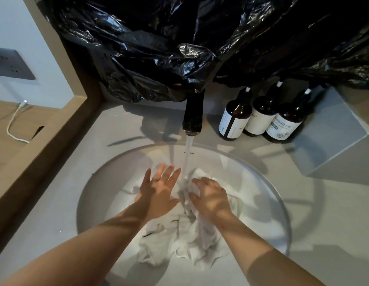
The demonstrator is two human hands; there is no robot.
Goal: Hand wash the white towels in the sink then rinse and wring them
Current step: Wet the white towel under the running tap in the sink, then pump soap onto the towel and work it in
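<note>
The right hand [211,198] is clenched around a bunched fold of the towels [179,240], knuckles up, holding it under the water [187,159]. The left hand [158,190] is released, palm down with fingers straight and spread, just beside the stream at its 9 o'clock; I cannot tell whether it touches the cloth beneath.

The towels lie wet and crumpled in the bottom of the sink [251,168], spreading from under both hands toward 6 o'clock.

The water falls between the two hands from the dark tap [193,114] at 12 o'clock. The round sink is set into a grey worktop [61,193].

At 1 o'clock three brown bottles [260,116] with white labels stand upright, touching in a row. A grey box [332,141] sits at 2 o'clock, just beside them.

A black plastic bag [158,48] hangs across the top, over the tap's base. At 10 o'clock a wall socket [10,64] and a white cable [13,124] show.
</note>
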